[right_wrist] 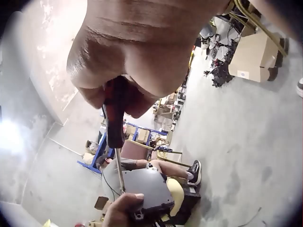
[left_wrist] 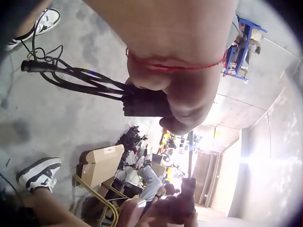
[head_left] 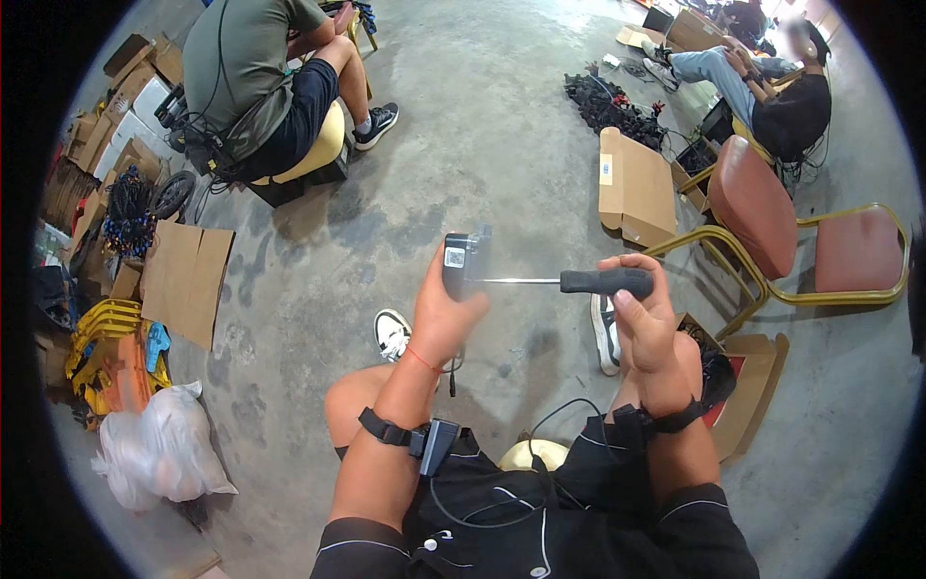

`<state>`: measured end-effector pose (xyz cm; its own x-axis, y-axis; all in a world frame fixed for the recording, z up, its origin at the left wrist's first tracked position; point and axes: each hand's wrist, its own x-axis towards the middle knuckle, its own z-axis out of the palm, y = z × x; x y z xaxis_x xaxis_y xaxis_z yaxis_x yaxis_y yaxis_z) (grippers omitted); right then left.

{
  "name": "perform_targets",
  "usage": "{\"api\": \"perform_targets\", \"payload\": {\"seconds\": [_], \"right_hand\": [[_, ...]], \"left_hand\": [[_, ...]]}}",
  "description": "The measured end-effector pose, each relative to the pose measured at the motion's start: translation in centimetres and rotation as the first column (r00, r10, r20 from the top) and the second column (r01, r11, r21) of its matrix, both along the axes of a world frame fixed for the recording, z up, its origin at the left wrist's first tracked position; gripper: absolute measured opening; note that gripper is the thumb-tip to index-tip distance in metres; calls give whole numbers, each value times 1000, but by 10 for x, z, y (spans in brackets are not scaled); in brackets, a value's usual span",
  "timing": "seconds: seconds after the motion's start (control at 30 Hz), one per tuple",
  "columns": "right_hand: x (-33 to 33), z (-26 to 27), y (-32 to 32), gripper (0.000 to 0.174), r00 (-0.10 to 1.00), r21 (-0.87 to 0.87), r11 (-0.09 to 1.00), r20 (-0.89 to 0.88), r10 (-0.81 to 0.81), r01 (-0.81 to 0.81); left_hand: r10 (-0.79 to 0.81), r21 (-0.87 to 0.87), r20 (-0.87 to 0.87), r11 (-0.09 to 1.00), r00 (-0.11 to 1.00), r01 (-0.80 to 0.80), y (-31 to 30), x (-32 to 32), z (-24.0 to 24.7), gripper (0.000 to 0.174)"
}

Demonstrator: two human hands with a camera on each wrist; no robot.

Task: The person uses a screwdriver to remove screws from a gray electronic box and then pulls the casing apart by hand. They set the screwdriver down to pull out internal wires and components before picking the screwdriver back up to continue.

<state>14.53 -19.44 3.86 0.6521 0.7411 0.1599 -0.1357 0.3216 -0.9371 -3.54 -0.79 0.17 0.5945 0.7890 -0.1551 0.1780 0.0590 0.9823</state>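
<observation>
Grey device under the screwdriver: a small grey device stands upright at the centre of the scene, above the seated person's knees; the left hand curls its fingers and thumb round the lower body, and black cables trail from the underside past the wrist. A white sticker with a square code faces the head camera; its print is too small to read. The right hand closes its fingers round the dark handle of a screwdriver; the thin metal shaft runs level to the left, its tip at the device's right edge; the right wrist view shows red on the handle.

Just right of the hands stands a red chair with a gold frame; beyond it a cardboard box lies on the concrete floor, its small white label unreadable. Far left, a person in a green shirt sits on a yellow stool; far right, a second seated person is beside a dark heap of parts. Near left lie a white plastic bag and a cardboard sheet.
</observation>
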Motion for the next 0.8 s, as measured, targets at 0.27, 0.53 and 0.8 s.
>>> {"api": "perform_targets", "payload": {"seconds": [0.27,0.53,0.8], "right_hand": [[16,-12,-8,36,984,-319,946,177,6,52],[-1,-2,1,41,968,-30,997,244,-65,74],[10,-3,-1,33,989,-399,911,136,-55,106]], "left_hand": [[65,-65,119,996,991,-57,-2,4,7,56],[43,-85,79,996,996,-36,2,5,3,81],[54,-43,40,998,998,-52,3,5,5,84]]}}
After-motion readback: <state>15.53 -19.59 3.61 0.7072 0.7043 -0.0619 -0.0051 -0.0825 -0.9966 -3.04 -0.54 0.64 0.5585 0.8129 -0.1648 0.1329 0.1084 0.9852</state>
